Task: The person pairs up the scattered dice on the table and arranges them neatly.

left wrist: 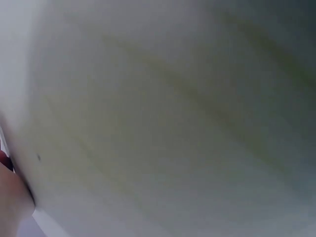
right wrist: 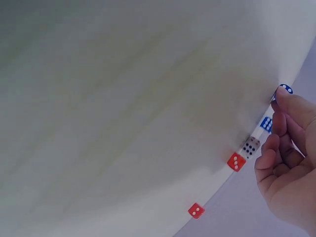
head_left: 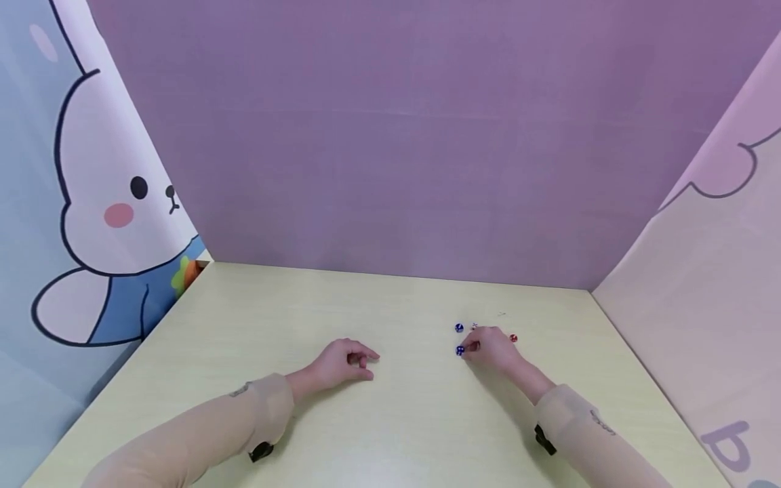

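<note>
With thumb and fingertips, my right hand pinches a blue die with white pips, low at the tabletop. Near it in the right wrist view are a second blue die, a clear greyish die with dark pips, a red die, and another red die farther off. From the head, just one red die shows; the hand probably covers the other. My left hand holds nothing, its fingers loosely bent over the table; only a sliver of it enters the left wrist view.
The pale wooden table ends at a purple backdrop. A printed cartoon cloth hangs on the left and a pale cloth on the right. A tiny faint mark lies behind the dice.
</note>
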`<state>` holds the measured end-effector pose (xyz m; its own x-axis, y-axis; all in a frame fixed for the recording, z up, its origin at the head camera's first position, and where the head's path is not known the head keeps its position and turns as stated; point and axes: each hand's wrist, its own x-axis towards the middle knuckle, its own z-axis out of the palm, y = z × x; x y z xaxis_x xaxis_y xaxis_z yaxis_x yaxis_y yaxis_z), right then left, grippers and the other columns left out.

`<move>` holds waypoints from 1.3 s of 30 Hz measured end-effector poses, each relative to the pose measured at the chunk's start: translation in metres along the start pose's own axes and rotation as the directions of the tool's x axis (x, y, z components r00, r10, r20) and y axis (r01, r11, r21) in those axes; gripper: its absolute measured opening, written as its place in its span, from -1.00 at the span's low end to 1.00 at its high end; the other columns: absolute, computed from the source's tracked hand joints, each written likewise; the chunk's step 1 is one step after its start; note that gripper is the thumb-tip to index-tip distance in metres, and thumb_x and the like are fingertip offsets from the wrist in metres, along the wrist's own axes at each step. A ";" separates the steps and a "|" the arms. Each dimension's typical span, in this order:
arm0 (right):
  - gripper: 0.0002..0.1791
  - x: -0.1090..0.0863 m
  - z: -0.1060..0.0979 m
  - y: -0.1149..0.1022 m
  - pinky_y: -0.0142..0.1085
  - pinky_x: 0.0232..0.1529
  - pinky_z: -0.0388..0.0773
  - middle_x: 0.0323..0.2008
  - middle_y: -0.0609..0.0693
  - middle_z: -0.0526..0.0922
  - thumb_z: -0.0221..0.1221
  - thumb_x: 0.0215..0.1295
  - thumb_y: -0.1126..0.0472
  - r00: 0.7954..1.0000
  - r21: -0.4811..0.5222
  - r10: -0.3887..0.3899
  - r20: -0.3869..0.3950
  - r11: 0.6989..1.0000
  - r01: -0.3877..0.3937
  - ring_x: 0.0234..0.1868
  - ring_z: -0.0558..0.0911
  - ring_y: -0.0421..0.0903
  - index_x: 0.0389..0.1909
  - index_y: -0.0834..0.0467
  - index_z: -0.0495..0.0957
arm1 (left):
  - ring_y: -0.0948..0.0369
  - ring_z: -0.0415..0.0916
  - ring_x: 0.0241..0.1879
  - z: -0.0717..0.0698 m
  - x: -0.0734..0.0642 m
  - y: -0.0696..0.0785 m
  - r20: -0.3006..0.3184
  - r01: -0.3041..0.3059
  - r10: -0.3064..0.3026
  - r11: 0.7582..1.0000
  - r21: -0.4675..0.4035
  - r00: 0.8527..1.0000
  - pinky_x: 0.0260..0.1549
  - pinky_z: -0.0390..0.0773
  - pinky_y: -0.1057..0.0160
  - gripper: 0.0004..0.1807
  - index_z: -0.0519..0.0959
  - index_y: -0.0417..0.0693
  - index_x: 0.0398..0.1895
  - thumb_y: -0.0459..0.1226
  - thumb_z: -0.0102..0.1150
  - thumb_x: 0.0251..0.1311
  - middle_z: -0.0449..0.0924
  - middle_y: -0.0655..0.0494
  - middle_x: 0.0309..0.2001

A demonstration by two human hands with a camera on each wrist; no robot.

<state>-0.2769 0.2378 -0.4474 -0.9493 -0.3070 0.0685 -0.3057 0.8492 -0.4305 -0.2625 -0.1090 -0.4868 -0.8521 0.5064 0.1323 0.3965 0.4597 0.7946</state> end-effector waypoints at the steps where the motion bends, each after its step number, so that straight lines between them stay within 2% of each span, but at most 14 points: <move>1: -0.85 -0.001 0.001 -0.001 -0.40 -0.38 0.49 -0.44 -0.10 0.66 0.38 -0.02 0.32 1.000 0.003 0.001 0.006 1.000 -0.001 -0.44 0.53 -0.26 -0.36 0.16 0.69 | 0.28 0.30 -0.41 0.000 0.000 0.001 -0.002 -0.001 0.001 1.000 0.009 1.000 -0.36 0.28 0.43 -0.66 0.68 0.04 -0.16 -0.17 0.44 -0.08 0.54 0.30 -0.47; 5: -0.85 -0.004 0.005 -0.006 -0.43 -0.40 0.45 -0.45 -0.13 0.64 0.39 -0.02 0.30 1.000 0.029 -0.019 0.010 0.999 0.019 -0.45 0.48 -0.27 -0.37 0.14 0.70 | 0.27 0.30 -0.40 0.001 0.000 0.002 0.004 -0.001 0.000 1.000 0.024 1.000 -0.37 0.28 0.43 -0.67 0.68 0.07 -0.17 -0.15 0.44 -0.08 0.54 0.32 -0.47; 12: -0.85 -0.012 0.018 -0.022 -0.46 -0.45 0.43 -0.47 -0.13 0.66 0.40 -0.04 0.30 0.993 0.099 -0.115 0.013 0.989 0.113 -0.48 0.46 -0.31 -0.38 0.16 0.71 | 0.28 0.32 -0.37 0.001 -0.002 0.004 0.035 0.029 -0.029 0.999 0.021 0.999 -0.33 0.29 0.42 -0.64 0.69 0.06 -0.15 -0.15 0.46 -0.10 0.53 0.35 -0.48; 18: -0.85 -0.014 0.028 -0.038 -0.47 -0.45 0.45 -0.50 -0.14 0.64 0.40 -0.05 0.30 0.985 0.158 -0.171 0.024 0.973 0.165 -0.50 0.46 -0.34 -0.38 0.17 0.70 | 0.27 0.33 -0.36 0.001 -0.003 0.008 0.035 0.028 -0.030 0.998 0.048 0.999 -0.30 0.28 0.40 -0.62 0.68 0.05 -0.13 -0.15 0.46 -0.10 0.54 0.36 -0.49; 21: -0.85 -0.013 0.033 -0.046 -0.47 -0.44 0.46 -0.50 -0.14 0.64 0.40 -0.04 0.30 0.980 0.157 -0.195 0.026 0.969 0.189 -0.49 0.47 -0.34 -0.38 0.16 0.70 | 0.25 0.33 -0.35 0.000 -0.003 0.010 0.028 0.043 -0.044 0.998 0.050 0.999 -0.29 0.28 0.40 -0.63 0.68 0.07 -0.13 -0.15 0.46 -0.09 0.53 0.36 -0.49; 32: -0.85 -0.003 0.050 -0.082 -0.46 -0.42 0.48 -0.48 -0.08 0.68 0.39 -0.04 0.32 0.977 0.200 -0.212 0.031 0.959 0.202 -0.49 0.51 -0.33 -0.38 0.18 0.70 | 0.33 0.34 -0.40 0.005 0.001 0.010 -0.023 0.060 -0.057 0.991 0.123 0.998 -0.28 0.28 0.36 -0.66 0.70 0.15 -0.19 -0.08 0.46 -0.12 0.51 0.42 -0.54; 39: -0.87 0.004 0.059 -0.104 -0.49 -0.39 0.51 -0.47 -0.06 0.69 0.38 -0.03 0.32 0.983 0.228 -0.177 0.059 0.960 0.159 -0.47 0.56 -0.30 -0.39 0.18 0.70 | 0.35 0.37 -0.45 0.006 0.001 0.014 -0.048 0.083 -0.078 0.989 0.123 0.996 -0.26 0.30 0.33 -0.67 0.71 0.12 -0.21 -0.12 0.48 -0.13 0.50 0.39 -0.56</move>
<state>-0.2445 0.1225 -0.4553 -0.8743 -0.4769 0.0904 -0.4277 0.6688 -0.6081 -0.2563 -0.0977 -0.4787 -0.8958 0.4335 0.0983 0.3634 0.5867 0.7237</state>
